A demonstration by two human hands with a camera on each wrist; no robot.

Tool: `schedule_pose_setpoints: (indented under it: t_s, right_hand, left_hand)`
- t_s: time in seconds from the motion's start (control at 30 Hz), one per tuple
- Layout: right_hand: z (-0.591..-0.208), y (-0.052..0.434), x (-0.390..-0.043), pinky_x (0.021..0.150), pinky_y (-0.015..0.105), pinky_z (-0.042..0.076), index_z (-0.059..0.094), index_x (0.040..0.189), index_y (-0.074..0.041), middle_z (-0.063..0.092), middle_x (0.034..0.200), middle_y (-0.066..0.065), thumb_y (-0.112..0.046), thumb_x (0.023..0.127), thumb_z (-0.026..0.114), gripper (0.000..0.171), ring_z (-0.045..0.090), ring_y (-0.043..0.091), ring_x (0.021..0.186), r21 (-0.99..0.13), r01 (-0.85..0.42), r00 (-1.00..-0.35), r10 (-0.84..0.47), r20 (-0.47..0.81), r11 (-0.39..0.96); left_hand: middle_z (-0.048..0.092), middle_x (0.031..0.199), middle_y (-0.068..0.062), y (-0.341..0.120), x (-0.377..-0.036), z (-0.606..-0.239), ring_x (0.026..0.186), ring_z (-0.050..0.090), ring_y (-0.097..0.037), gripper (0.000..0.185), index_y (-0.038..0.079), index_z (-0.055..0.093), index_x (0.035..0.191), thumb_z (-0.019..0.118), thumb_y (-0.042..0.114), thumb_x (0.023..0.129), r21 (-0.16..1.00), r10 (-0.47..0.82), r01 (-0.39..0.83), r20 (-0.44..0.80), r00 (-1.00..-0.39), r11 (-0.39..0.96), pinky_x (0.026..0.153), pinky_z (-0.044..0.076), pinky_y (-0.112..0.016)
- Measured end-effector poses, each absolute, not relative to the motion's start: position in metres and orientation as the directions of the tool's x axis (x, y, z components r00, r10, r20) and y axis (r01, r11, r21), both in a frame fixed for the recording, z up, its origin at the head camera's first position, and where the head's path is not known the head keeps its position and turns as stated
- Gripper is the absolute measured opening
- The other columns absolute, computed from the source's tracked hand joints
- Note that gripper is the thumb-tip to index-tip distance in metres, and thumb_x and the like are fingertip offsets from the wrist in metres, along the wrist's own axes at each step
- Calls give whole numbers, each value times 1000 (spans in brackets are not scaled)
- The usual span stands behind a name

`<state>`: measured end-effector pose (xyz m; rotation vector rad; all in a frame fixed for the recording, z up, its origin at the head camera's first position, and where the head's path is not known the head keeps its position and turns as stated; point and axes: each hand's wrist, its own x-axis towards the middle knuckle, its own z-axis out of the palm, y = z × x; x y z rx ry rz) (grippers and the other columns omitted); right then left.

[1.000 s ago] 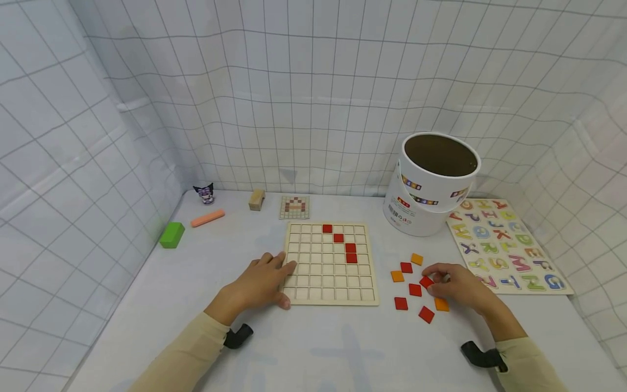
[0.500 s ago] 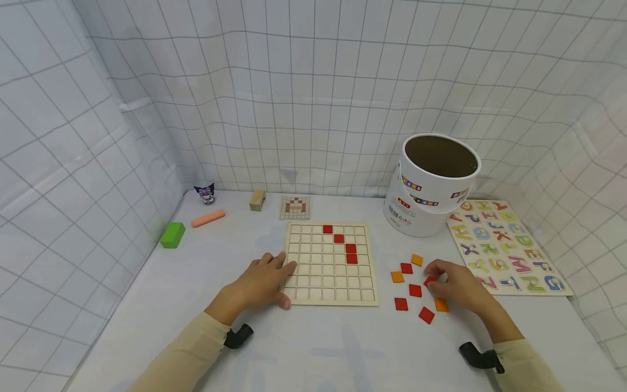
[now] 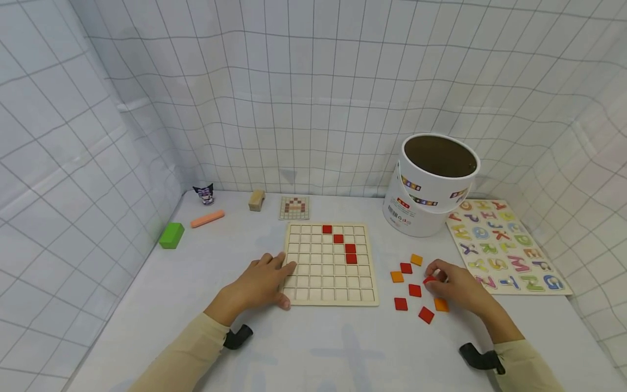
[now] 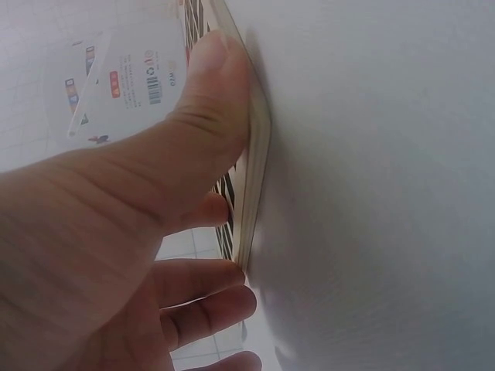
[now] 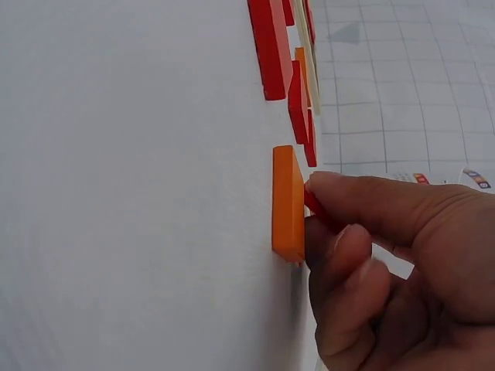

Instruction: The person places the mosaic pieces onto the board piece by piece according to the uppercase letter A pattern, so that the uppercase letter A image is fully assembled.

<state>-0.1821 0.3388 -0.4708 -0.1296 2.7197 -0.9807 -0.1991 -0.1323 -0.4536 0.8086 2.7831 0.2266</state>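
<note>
Across the left edge of a wooden grid board (image 3: 323,280) lies my left hand (image 3: 259,280), its fingers loosely spread. The left wrist view has the thumb (image 4: 213,93) on the board's rim and fingertips touching its side. Four-sided red tiles fill several cells in the board's upper right part. To the right of the board, my right hand (image 3: 455,283) pinches a red tile (image 5: 321,210) between thumb and finger, tilted up. Near that hand lie an orange tile (image 5: 286,202) and several other loose tiles, among them a red one (image 3: 426,314).
A white bucket (image 3: 416,215) stands behind the tiles, beside an alphabet puzzle board (image 3: 509,250). Along the back are a small pattern card (image 3: 294,208), a wooden block (image 3: 256,200) and a small figurine (image 3: 204,194). An orange stick (image 3: 208,219) and green block (image 3: 171,236) lie left.
My right hand's fingers have closed around the red tile and tipped it up from lying flatter. The left hand and the board have stayed in place.
</note>
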Motion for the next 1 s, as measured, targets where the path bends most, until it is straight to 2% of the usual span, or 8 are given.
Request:
schedule_pose_setpoints:
  t_s: [0.13,0.3,0.43,0.57,0.63,0.77,1.0]
  right_hand:
    - [-468,343,-185,58,29,48,61,118,-11,57,81,9,-30,97,71,30,57,22,65,-732,55,-966,-149,-210,679]
    - [-463,336,-193,67,27,55,55,131,-3,61,86,9,-35,96,72,51,61,22,73,-882,151,-971,-101,-218,447]
    - [-461,316,-203,75,24,58,48,140,1,68,95,5,-29,97,72,58,67,19,81,-950,214,-966,-94,-240,227]
    - [-462,285,-213,76,24,59,46,144,0,73,100,8,-22,98,71,57,71,17,83,-957,261,-952,-133,-277,125]
    - [-463,266,-217,75,25,59,46,143,0,73,102,12,-19,98,71,55,71,17,82,-954,270,-944,-159,-289,130]
    - [-467,232,-222,71,25,59,51,136,-1,71,99,14,-14,96,72,47,71,18,79,-938,266,-929,-200,-312,224]
    - [-475,195,-222,60,28,55,62,116,-6,63,81,9,-13,91,76,29,61,18,60,-872,129,-932,-242,-268,471]
  left_hand:
    - [38,158,-26,-132,-199,-454,137,41,-43,91,10,48,152,82,49,78,216,548,511,-177,-818,832,107,37,-62]
    - [37,158,-26,-132,-199,-453,137,41,-43,92,10,47,152,82,49,78,217,543,505,-185,-819,835,108,37,-62]
    - [37,159,-25,-131,-199,-452,138,40,-43,92,9,47,153,82,49,78,218,538,499,-194,-820,839,108,36,-63]
    - [37,159,-26,-131,-199,-451,138,40,-43,92,9,47,153,82,48,78,220,538,498,-194,-820,839,108,36,-62]
    - [37,159,-26,-132,-199,-452,138,40,-43,92,9,47,153,82,49,78,219,539,500,-192,-820,838,108,36,-62]
    - [37,159,-25,-132,-200,-453,137,41,-43,92,9,47,153,82,49,77,218,543,504,-190,-818,836,108,36,-62]
    - [37,159,-25,-132,-199,-452,137,41,-42,92,9,47,152,82,49,77,215,542,504,-189,-819,837,108,37,-62]
